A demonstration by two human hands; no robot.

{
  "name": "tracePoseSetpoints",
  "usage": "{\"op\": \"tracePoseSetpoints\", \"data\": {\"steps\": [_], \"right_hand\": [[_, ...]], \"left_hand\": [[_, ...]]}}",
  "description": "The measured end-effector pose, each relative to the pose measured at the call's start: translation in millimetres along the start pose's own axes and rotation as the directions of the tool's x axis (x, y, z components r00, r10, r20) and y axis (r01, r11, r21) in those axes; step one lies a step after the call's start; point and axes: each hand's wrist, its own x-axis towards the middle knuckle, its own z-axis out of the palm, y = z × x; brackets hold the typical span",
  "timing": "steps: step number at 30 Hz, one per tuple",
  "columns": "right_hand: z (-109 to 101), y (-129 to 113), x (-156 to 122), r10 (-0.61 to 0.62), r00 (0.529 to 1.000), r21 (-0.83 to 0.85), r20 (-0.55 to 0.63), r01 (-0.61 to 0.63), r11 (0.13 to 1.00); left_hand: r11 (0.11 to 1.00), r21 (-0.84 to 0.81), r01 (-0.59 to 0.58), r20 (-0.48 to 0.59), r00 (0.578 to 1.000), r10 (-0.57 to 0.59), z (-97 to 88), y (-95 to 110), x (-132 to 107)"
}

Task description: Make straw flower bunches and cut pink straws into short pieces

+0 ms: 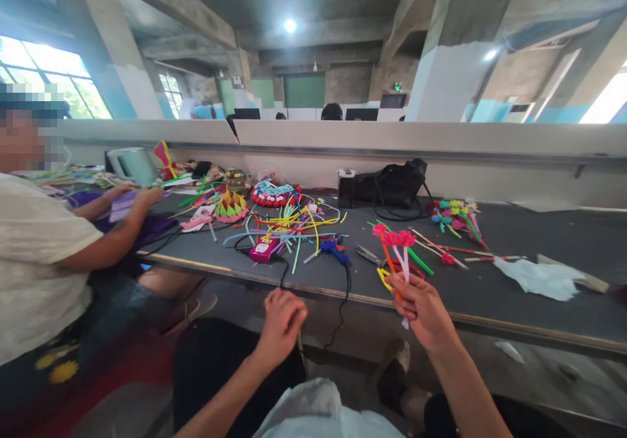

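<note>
In my right hand [416, 307] several pipe-cleaner flowers [394, 235] stand upright, their stems pinched between closed fingers. The heads are pinkish red; one stem is orange and others are pale pink. My left hand [284, 320] hovers over my lap, just off the table's front edge, with its fingers curled in. What it holds, if anything, is hidden. A blue glue gun [334, 250] lies on the table between the two hands. Pliers [368, 254] rest to its right, and a magenta box [263, 249] with a cable sits to its left.
Loose pipe cleaners [289, 229] lie scattered across the dark table [392, 281]. A black bag [392, 187] stands against the partition, with a colourful pipe-cleaner bunch [455, 216] and white tissue [536, 276] to the right. On my left a co-worker [44, 255] handles purple material.
</note>
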Motion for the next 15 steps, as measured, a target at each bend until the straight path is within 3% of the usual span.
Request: {"op": "tracePoseSetpoints", "data": {"steps": [3,6,10,12,14,15], "right_hand": [[1,3,-2,-0.012,1.000,0.034,-0.004,0.012,0.999],[3,4,-6,-0.014,1.000,0.065,0.016,0.013,0.998],[7,9,-12,0.011,0.998,0.087,0.055,-0.016,0.996],[10,14,-15,0.029,0.998,0.086,0.059,-0.034,0.996],[12,20,-19,0.050,0.996,0.081,0.067,-0.056,0.995],[13,23,-21,0.063,0.995,0.080,0.072,-0.068,0.994]], "left_hand": [[0.998,-0.004,-0.064,0.249,0.966,0.063,31.0,7,-33],[0.999,-0.046,0.022,0.309,0.951,-0.007,47.4,22,-38],[0.962,-0.209,0.176,0.237,0.963,-0.125,46.0,39,-6],[0.901,-0.359,0.243,0.219,0.961,-0.172,43.3,48,16],[0.761,-0.557,0.331,0.228,0.943,-0.244,43.1,57,36],[0.642,-0.658,0.394,0.263,0.919,-0.295,43.7,61,45]]}}
